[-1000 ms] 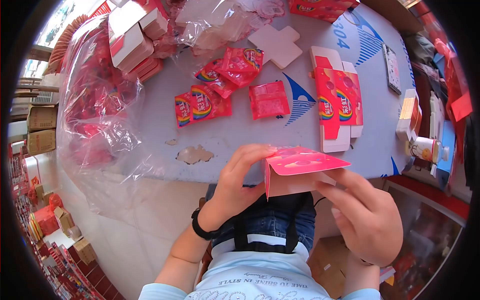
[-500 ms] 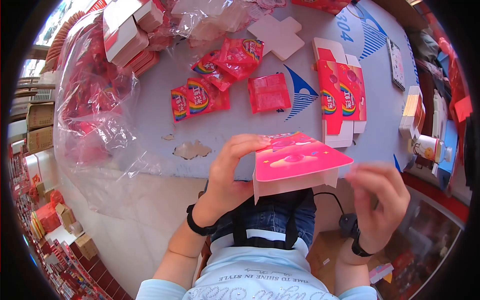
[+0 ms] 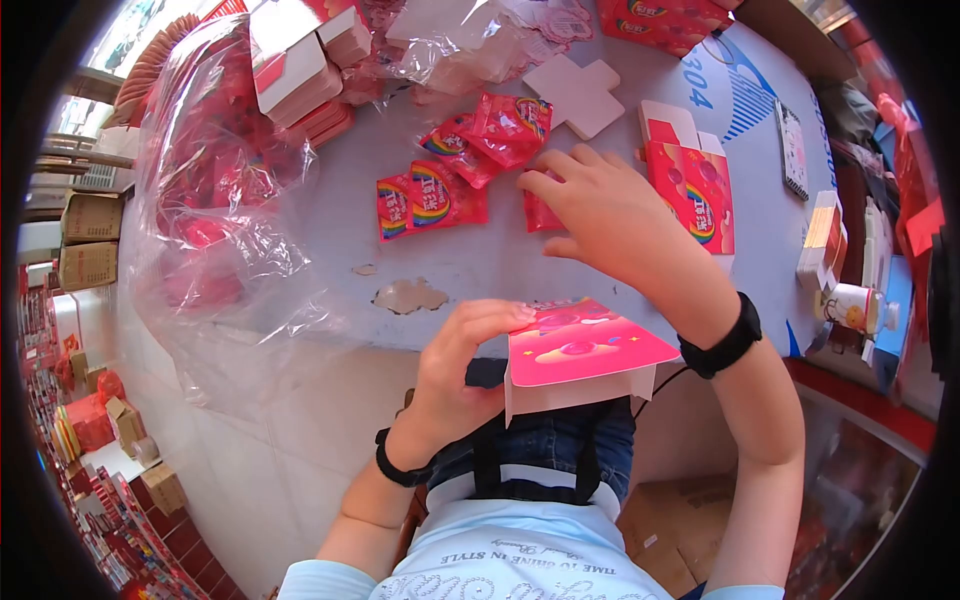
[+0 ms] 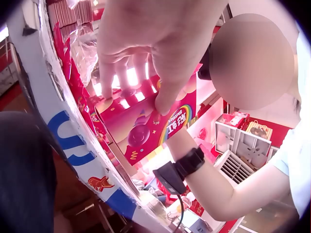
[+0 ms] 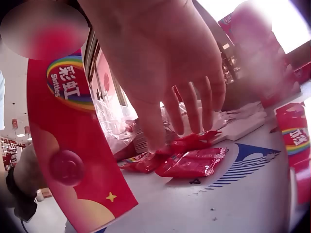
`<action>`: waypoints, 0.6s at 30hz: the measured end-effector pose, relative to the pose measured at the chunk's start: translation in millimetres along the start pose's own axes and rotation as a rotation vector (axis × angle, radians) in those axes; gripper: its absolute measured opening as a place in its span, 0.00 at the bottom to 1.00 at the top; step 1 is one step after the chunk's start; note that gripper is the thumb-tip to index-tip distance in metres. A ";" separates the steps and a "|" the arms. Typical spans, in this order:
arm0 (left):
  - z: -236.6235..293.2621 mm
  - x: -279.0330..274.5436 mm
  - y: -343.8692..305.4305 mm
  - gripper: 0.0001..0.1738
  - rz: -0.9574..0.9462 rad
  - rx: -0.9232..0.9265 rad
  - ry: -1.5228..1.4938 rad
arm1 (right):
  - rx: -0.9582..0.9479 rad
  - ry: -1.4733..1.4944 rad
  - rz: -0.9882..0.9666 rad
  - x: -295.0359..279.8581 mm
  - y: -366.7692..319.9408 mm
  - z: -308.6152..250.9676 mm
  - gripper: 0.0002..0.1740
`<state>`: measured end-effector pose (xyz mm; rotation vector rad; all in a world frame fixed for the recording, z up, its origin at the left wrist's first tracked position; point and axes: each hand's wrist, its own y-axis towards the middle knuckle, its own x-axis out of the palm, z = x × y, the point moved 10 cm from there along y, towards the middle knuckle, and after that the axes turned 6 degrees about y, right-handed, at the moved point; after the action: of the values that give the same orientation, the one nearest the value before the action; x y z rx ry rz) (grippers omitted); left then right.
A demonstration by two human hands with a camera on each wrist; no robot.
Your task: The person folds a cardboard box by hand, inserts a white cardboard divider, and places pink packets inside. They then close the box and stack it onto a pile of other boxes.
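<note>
My left hand (image 3: 450,365) grips a pink and red candy carton (image 3: 590,350) by its left side, fingers on top and thumb below. The carton stands partly folded over my lap, with a white flap hanging at its near side. My right hand (image 3: 610,210) reaches across the table, its fingers spread and relaxed over a small red candy packet (image 5: 192,162). In the head view the hand covers most of that packet. Left of it lie several rainbow-printed candy packets (image 3: 430,200). A flattened red carton (image 3: 693,190) lies to the right, partly behind my forearm.
A large clear plastic bag (image 3: 220,230) of red packets drapes over the table's left side. White-edged cartons (image 3: 295,75) are stacked at back left. A cross-shaped white card (image 3: 578,95), a filled red box (image 3: 665,22) and a notebook (image 3: 791,150) lie farther back.
My right hand has let go of the carton's right side, swung out right, then moved forward over the red packet. My left hand keeps hold of the carton, now tilted with its printed face up.
</note>
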<state>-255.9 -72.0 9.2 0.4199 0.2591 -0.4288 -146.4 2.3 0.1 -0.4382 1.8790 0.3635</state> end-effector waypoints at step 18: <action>4.9 -8.1 -9.4 0.31 0.034 0.028 0.040 | 0.160 -0.024 0.106 -30.1 -30.2 22.4 0.10</action>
<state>-266.4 -79.1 13.0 0.4603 0.2848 -0.3911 -104.4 -10.5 19.8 -0.2266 1.8954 0.2845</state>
